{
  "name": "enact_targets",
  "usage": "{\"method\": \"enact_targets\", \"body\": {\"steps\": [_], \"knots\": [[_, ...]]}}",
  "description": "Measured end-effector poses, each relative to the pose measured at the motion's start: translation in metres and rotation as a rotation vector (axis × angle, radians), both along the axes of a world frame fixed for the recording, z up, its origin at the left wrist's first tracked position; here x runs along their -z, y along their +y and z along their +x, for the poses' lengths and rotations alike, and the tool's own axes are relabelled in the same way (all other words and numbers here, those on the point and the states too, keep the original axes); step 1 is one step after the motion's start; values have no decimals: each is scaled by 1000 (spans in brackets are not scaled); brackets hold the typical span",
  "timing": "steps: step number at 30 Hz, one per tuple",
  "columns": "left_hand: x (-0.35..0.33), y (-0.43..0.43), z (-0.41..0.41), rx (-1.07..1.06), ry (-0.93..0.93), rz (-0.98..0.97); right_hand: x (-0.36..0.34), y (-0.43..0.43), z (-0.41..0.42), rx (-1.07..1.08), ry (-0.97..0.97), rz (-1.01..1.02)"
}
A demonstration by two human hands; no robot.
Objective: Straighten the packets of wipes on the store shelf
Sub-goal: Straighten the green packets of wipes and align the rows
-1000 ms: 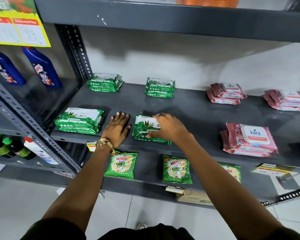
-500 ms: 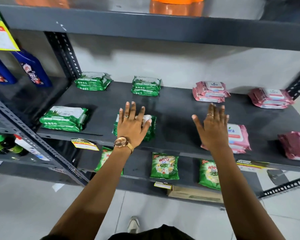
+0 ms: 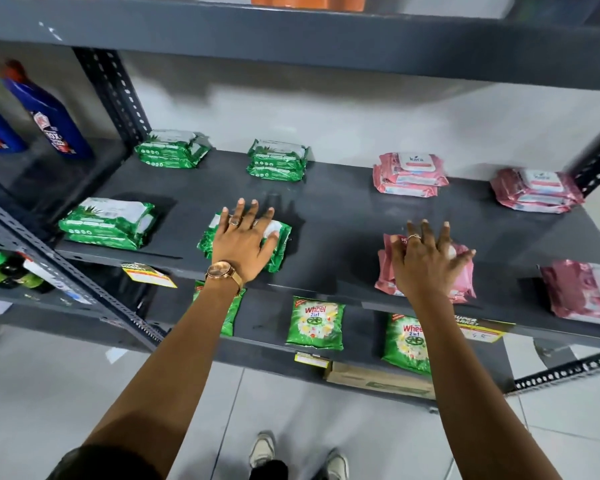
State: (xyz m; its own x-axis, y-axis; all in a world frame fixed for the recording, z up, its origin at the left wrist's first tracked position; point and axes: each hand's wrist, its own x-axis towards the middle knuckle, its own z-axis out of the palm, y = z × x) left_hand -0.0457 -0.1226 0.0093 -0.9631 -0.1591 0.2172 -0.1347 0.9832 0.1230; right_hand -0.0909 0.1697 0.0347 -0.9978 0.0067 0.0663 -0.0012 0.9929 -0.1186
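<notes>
Left hand [image 3: 244,241] flat on green packet [image 3: 278,249]; right hand [image 3: 428,263] on pink packet [image 3: 385,275].

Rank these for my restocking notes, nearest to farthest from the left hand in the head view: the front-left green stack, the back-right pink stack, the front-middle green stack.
1. Front-middle green stack, under the left hand.
2. Front-left green stack, leftward along the front edge.
3. Back-right pink stack, far corner.
</notes>
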Motion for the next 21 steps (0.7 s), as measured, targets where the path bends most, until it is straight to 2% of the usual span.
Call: {"method": "enact_targets", "body": {"steps": [9,16,21], "knots": [[6,1,5,7,38,-3,1,-4,3,2,36,22],[2,-1,10,32,-8,15,-9,-4,8,7,-19,26],[-7,-3,7,57,-98,-46,-21,-5,11,2,-77,5]]}}
